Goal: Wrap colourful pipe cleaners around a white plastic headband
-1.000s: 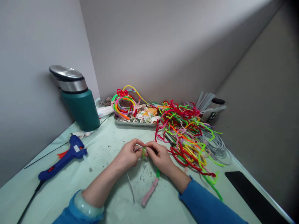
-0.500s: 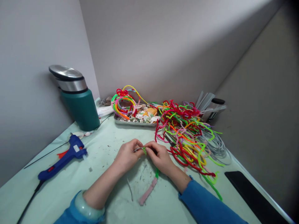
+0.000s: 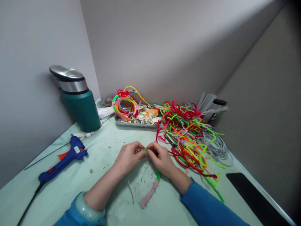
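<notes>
My left hand [image 3: 129,157] pinches a thin pale wire [image 3: 139,151], whose tail [image 3: 130,192] shows below the wrist. Facing it, my right hand [image 3: 162,158] is closed at the fingertips on a green pipe cleaner [image 3: 146,150] that meets the wire. The fingertips of both hands nearly touch over the middle of the table. From under my right palm runs a fuzzy wrapped strip, green near the hand and pink [image 3: 150,194] toward its end. Whether it joins the wire inside my hand is hidden.
A blue glue gun [image 3: 63,158] lies left, before a green flask [image 3: 81,108]. Behind my hands stands a metal tray [image 3: 137,124] of shells with coiled pipe cleaners [image 3: 124,108]. Right are tangled pipe cleaners [image 3: 185,125], scissors [image 3: 171,142], coiled grey wire [image 3: 217,147] and a black slab [image 3: 255,197].
The green bit between my fingertips has turned from hanging down to lying nearly level. My left fingers have shifted slightly; the pink strip has moved a touch.
</notes>
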Action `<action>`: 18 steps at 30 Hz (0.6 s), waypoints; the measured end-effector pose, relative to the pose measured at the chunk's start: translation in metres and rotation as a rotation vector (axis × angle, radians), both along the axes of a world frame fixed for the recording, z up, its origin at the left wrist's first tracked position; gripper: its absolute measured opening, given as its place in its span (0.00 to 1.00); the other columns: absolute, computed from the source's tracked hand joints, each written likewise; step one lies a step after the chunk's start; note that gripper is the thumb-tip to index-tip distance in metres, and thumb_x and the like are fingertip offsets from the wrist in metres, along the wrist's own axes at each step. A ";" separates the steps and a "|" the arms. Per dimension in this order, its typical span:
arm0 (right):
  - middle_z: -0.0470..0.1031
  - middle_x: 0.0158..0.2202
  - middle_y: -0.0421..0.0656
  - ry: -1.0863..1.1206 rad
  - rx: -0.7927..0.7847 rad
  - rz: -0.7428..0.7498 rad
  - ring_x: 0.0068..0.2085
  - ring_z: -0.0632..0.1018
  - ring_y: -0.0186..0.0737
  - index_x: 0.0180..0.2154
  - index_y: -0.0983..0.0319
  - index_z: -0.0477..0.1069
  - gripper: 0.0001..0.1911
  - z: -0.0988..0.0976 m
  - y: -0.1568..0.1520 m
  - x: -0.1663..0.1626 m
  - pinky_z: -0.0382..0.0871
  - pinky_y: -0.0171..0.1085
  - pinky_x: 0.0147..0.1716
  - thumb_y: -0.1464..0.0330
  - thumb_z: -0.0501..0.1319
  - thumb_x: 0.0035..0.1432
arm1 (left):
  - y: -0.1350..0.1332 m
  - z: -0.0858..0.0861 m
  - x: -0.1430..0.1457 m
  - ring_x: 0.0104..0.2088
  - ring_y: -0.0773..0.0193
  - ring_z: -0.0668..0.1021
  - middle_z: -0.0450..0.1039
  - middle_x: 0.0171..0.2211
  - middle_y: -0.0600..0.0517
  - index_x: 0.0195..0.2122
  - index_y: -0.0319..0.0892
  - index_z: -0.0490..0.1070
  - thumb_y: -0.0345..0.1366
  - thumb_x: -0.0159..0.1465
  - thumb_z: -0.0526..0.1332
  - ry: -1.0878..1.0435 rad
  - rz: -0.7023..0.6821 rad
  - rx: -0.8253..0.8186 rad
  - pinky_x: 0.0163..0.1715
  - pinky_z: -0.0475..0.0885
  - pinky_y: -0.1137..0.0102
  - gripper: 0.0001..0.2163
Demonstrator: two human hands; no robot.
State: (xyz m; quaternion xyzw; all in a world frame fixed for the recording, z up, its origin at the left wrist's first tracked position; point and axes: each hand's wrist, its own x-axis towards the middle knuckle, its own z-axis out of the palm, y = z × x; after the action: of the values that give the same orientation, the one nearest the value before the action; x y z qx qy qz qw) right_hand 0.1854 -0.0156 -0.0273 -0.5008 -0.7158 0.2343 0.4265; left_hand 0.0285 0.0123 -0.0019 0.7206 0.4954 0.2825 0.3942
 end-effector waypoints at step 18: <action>0.70 0.27 0.40 -0.010 0.028 0.075 0.28 0.70 0.33 0.33 0.63 0.66 0.04 0.004 -0.005 0.001 0.61 0.31 0.27 0.72 0.53 0.57 | 0.000 0.000 0.002 0.10 0.76 0.61 0.71 0.18 0.54 0.25 0.39 0.63 0.43 0.52 0.59 -0.244 -0.019 -0.348 0.10 0.52 0.78 0.11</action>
State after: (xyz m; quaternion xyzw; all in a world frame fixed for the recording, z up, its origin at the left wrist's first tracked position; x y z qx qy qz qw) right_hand 0.1860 -0.0205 -0.0237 -0.4687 -0.7395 0.2373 0.4208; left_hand 0.0303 0.0123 -0.0019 0.6067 0.4786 0.2742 0.5725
